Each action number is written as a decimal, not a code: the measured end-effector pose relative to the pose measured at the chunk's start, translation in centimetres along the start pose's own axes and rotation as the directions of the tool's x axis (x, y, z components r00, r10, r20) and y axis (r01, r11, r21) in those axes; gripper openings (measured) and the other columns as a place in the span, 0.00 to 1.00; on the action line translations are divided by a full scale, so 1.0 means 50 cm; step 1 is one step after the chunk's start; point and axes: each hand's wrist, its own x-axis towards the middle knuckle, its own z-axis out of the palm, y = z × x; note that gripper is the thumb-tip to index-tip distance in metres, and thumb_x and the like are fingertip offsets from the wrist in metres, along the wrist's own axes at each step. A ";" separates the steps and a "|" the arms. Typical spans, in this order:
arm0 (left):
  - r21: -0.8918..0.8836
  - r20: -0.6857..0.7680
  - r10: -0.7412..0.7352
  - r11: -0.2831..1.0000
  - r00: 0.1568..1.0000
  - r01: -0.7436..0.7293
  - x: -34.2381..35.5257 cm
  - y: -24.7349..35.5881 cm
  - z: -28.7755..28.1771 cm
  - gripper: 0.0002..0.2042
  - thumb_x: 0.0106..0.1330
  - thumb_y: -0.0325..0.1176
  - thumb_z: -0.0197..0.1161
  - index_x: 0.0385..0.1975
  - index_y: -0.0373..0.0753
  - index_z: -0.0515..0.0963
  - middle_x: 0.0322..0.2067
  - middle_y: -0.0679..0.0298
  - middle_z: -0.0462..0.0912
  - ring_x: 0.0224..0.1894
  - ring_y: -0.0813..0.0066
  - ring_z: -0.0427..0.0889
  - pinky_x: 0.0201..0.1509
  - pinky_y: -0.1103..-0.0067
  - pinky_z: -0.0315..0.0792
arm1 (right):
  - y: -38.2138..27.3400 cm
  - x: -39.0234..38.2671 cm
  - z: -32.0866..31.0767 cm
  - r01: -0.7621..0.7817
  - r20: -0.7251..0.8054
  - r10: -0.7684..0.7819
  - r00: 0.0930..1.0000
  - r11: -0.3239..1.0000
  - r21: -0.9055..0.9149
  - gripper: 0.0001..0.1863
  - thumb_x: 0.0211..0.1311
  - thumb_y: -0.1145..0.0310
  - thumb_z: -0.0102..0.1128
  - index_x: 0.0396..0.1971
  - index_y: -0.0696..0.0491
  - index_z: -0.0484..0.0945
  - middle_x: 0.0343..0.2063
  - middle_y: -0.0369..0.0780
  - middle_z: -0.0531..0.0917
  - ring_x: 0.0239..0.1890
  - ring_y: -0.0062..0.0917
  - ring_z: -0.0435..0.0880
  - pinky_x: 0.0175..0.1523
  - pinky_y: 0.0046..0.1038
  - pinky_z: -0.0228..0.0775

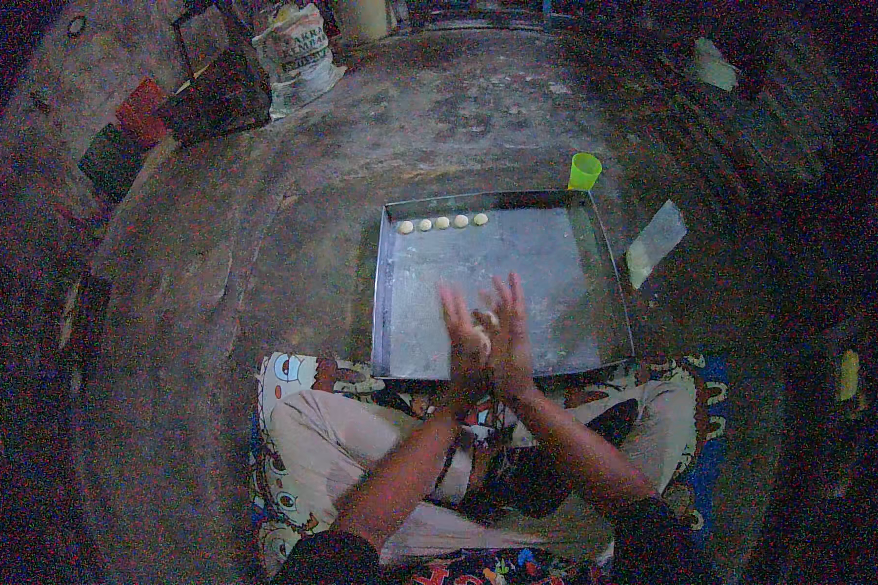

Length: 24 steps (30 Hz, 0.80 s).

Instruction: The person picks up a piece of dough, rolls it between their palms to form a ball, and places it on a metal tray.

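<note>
My left hand (465,336) and my right hand (509,336) are raised over the near part of a shallow metal tray (429,292). The palms face each other, with fingers stretched upward and a little blurred. Between them shows part of a small pale lump of dough (483,330), pressed from both sides; the palms hide the rest. Along the tray's far left edge sits a short row of several round dough balls (443,223). They are pale and spaced slightly apart.
Past the tray's far right corner stands a bright green cup (584,173). A clear plastic packet (657,242) lies right of the tray. My crossed legs rest on a cartoon-print mat (288,375). Farther off at left are a white sack (298,58) and a red object (142,114).
</note>
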 end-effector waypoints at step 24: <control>-0.480 0.688 -0.527 0.186 0.499 0.857 -0.008 0.017 -0.050 0.32 0.70 0.61 0.41 0.64 0.44 0.60 0.64 0.59 0.62 0.65 0.60 0.62 0.68 0.64 0.59 | -0.026 0.008 -0.032 0.630 0.629 -0.075 0.774 0.198 -0.751 0.39 0.62 0.43 0.47 0.69 0.49 0.58 0.67 0.44 0.62 0.66 0.41 0.63 0.72 0.46 0.38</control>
